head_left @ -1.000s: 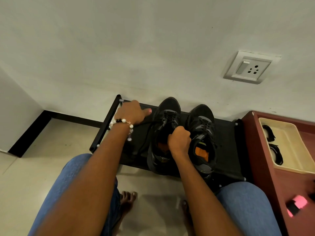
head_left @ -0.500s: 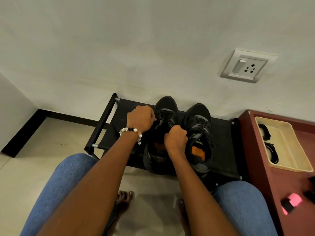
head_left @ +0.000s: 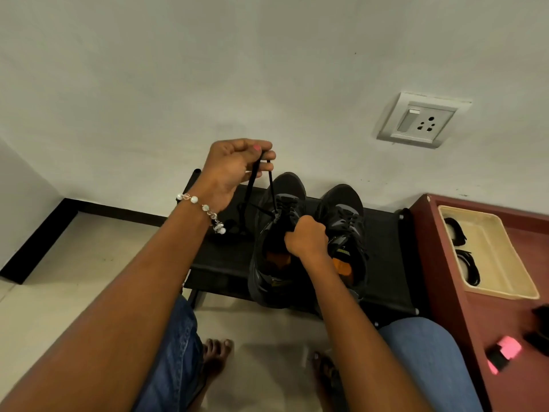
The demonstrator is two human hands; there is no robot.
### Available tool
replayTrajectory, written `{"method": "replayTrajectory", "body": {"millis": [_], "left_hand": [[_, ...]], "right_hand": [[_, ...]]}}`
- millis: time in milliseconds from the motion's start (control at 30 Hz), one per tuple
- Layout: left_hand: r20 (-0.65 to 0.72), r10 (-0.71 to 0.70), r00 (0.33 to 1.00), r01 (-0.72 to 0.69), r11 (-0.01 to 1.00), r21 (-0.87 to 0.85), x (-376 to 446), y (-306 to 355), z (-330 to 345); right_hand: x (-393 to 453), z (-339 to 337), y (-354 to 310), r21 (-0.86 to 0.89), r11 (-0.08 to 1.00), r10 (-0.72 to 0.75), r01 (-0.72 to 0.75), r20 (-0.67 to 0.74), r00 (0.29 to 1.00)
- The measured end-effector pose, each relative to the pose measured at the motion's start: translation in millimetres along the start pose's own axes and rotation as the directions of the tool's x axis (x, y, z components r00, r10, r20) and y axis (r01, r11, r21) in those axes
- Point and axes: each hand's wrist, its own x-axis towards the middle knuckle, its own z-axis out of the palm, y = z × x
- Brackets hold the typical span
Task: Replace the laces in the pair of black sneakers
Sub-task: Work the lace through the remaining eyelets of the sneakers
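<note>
Two black sneakers stand side by side on a low black shoe rack (head_left: 386,281), toes toward the wall. My left hand (head_left: 234,168) is raised above the rack and pinches a black lace (head_left: 252,185), whose two strands run down to the left sneaker (head_left: 276,281). My right hand (head_left: 307,239) grips the tongue area of the left sneaker. The right sneaker (head_left: 344,221) beside it is still laced, with an orange insole showing.
A red-brown cabinet (head_left: 439,263) stands to the right with a cream tray (head_left: 505,263) holding coiled black laces (head_left: 469,267). A pink and black object (head_left: 505,352) lies nearer on it. A wall socket (head_left: 421,120) is above. My knees and bare feet are below.
My left hand has risen from beside the left sneaker to well above the rack, drawing the lace up and out with it. My right hand stays on the sneaker.
</note>
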Motion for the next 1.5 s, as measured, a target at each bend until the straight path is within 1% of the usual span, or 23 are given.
{"method": "replayTrajectory", "body": {"millis": [67,133,167,233,300,333,367,433,500,533,633,733,800,833,867,933,1000,1067,1133,1233,1400,1467,1500], "left_hand": [[0.02,0.058,0.998,-0.058,0.998,-0.02,-1.3,9.0,-1.1],[0.04,0.145,0.989,-0.145,0.989,0.006,-2.8,17.0,-2.9],[0.05,0.196,0.979,-0.197,0.98,0.037,-3.8,20.5,-4.2],[0.06,0.281,0.958,-0.285,0.953,0.101,-5.5,25.5,-7.3],[0.066,0.306,0.95,-0.312,0.944,0.108,-6.7,27.4,-8.7],[0.076,0.294,0.953,-0.3,0.95,0.089,-7.4,27.0,-8.3],[0.092,0.272,0.958,-0.279,0.958,0.066,-8.7,26.8,-7.3],[0.122,0.23,0.966,-0.236,0.971,0.042,-9.8,24.3,-4.3],[0.119,0.214,0.969,-0.219,0.975,0.025,-9.6,21.9,-2.5],[0.101,0.207,0.973,-0.208,0.978,-0.008,-8.9,21.3,-2.7],[-0.001,0.154,0.988,-0.152,0.973,-0.174,-5.5,21.1,-7.3],[-0.089,0.062,0.994,-0.092,0.918,-0.387,0.4,20.8,-15.6],[-0.109,0.008,0.994,-0.062,0.862,-0.504,4.4,20.0,-21.4],[-0.111,-0.013,0.994,-0.048,0.848,-0.528,5.8,19.5,-23.6],[-0.105,-0.035,0.994,-0.027,0.841,-0.541,6.9,18.8,-25.2],[-0.053,-0.084,0.995,0.04,0.825,-0.564,6.7,18.4,-24.1],[0.039,-0.121,0.992,0.121,0.8,-0.588,4.8,18.6,-20.3],[0.125,-0.151,0.981,0.195,0.792,-0.578,3.5,19.2,-16.2],[0.158,-0.177,0.971,0.235,0.805,-0.544,4.4,18.8,-14.0],[0.099,-0.204,0.974,0.224,0.804,-0.55,10.6,13.6,-18.7],[-0.127,-0.265,0.956,0.143,0.798,-0.586,26.7,-4.8,-34.9],[-0.164,-0.282,0.945,0.136,0.798,-0.587,32.8,-11.1,-39.1],[-0.162,-0.282,0.946,0.153,0.826,-0.542,34.0,-12.8,-38.9]], "right_hand": [[-2.3,-15.7,-8.1,-0.023,0.999,-0.046,0.046,0.0,0.999],[-5.7,-28.8,-18.4,0.018,0.99,-0.141,0.143,-0.102,0.985],[-7.2,-33.1,-22.8,0.065,0.974,-0.203,0.218,-0.177,0.963],[-12.7,-38.1,-32.4,0.224,0.904,-0.305,0.365,-0.262,0.916],[-21.3,-37.2,-41.0,0.451,0.786,-0.357,0.423,-0.228,0.906],[-23.5,-34.2,-44.0,0.547,0.727,-0.368,0.416,-0.201,0.908],[-24.8,-30.6,-46.6,0.601,0.687,-0.376,0.409,-0.188,0.907],[-24.9,-23.4,-51.0,0.649,0.643,-0.386,0.407,-0.185,0.904],[-23.1,-17.4,-52.8,0.696,0.619,-0.359,0.363,-0.159,0.92],[-21.0,-13.6,-51.4,0.703,0.63,-0.341,0.33,-0.132,0.931],[-14.4,1.2,-42.3,0.599,0.753,-0.322,0.272,-0.024,0.946],[-12.0,13.7,-34.4,0.418,0.853,-0.406,0.312,0.156,0.901],[-13.0,16.4,-36.4,0.345,0.87,-0.448,0.353,0.254,0.857],[-12.9,16.1,-38.4,0.356,0.864,-0.456,0.357,0.249,0.855],[-12.1,14.8,-40.2,0.395,0.851,-0.449,0.345,0.207,0.87],[-11.9,7.7,-44.0,0.549,0.782,-0.405,0.296,0.085,0.91],[-13.2,-1.4,-47.3,0.744,0.628,-0.381,0.229,0.038,0.924],[-17.2,-9.7,-50.9,0.878,0.457,-0.379,0.143,0.047,0.924],[-23.3,-16.7,-53.4,0.92,0.38,-0.391,0.098,0.064,0.918],[-26.4,-27.7,-52.6,0.936,0.348,-0.358,0.063,0.07,0.931],[-21.4,-65.3,-41.0,0.932,0.362,-0.281,0.022,0.087,0.956],[-18.1,-78.2,-32.7,0.933,0.357,-0.275,0.035,0.069,0.959],[-16.7,-82.1,-29.2,0.928,0.369,-0.265,0.048,0.056,0.963]]}}
